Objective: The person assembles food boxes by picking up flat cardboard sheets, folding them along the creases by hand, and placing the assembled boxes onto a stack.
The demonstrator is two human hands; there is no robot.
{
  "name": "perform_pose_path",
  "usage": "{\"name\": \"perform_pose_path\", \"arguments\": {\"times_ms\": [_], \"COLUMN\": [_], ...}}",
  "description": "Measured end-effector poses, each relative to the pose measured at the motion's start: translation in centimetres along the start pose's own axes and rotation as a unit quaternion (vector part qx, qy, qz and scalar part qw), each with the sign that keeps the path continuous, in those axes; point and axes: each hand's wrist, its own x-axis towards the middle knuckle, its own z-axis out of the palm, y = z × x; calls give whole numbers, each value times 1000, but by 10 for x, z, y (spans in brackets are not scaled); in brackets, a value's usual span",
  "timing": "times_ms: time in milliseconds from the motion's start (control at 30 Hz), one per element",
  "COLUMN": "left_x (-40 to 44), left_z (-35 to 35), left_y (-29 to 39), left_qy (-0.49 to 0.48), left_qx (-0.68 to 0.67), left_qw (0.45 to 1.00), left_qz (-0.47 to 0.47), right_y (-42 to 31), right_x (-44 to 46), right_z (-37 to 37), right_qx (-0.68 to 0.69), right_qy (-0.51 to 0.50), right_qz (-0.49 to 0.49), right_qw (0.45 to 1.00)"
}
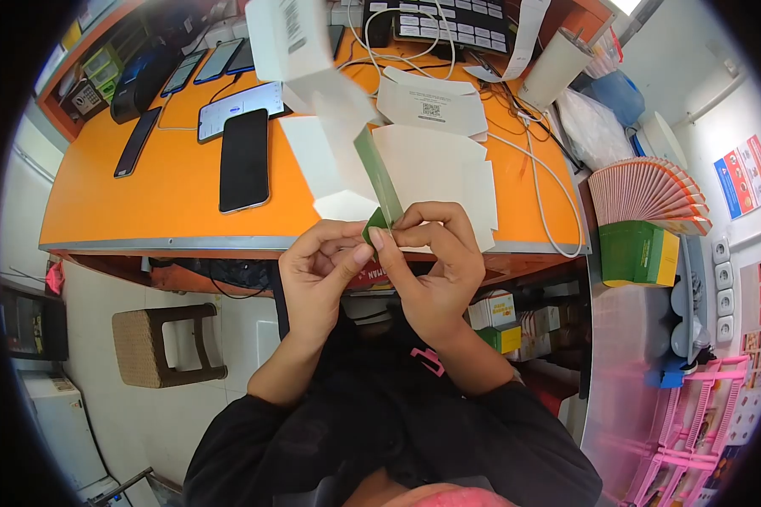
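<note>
Both hands meet over the front edge of the orange desk (177, 186). My left hand (320, 269) pinches the lower end of a green strip (380, 177), which seems to be part of a white and green folded card or box (334, 106). My right hand (435, 253) pinches the same strip just beside it, thumb and fingers pressed together. The strip rises up from my fingertips, and the white part above it is partly blurred. Behind my hands lie flat white card sheets (435, 160). Another white piece bears a QR code (431, 106).
Several phones, one a black phone (245, 160), lie on the desk's left. A white cable (558, 198) loops at the right. Further right are fanned orange booklets (651, 190) above a green and yellow box (638, 253). A woven stool (165, 345) stands at lower left.
</note>
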Motion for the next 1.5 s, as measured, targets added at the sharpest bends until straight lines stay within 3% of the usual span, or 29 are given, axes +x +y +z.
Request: {"name": "perform_pose_path", "arguments": {"times_ms": [333,467,633,733,767,867,1067,1267,1367,1467,1500], "left_x": [6,9,7,10,12,10,9,-4,-6,-5,-8], "left_z": [-2,-4,2,7,8,3,9,4,-4,1,-4], "left_y": [4,2,0,1,1,-2,4,-5,-15,-20,-20], "left_qy": [-31,-54,-20,22,36,39,0,77,126,81,38], "left_qx": [-21,-26,-16,-36,-44,-11,68,110,205,320,316], "left_qw": [999,998,999,999,998,999,987,977,954,901,915], "left_qz": [-10,-8,22,27,27,31,143,167,178,281,247], "right_y": [0,-5,-4,-11,-7,-13,2,5,0,-8,-8], "right_x": [-1,-1,-9,-14,-18,-22,-27,-25,-20,-2,5], "right_z": [-5,-3,5,8,9,15,13,12,13,12,13], "right_qx": [-25,21,92,62,42,15,38,15,-26,-44,-46], "right_qy": [-21,-6,21,-21,-53,-46,-54,-69,-69,-26,-5], "right_qz": [-34,23,51,37,-7,-20,-60,-94,-97,-106,-113], "right_qw": [999,1000,994,997,998,999,996,993,993,993,992]}}
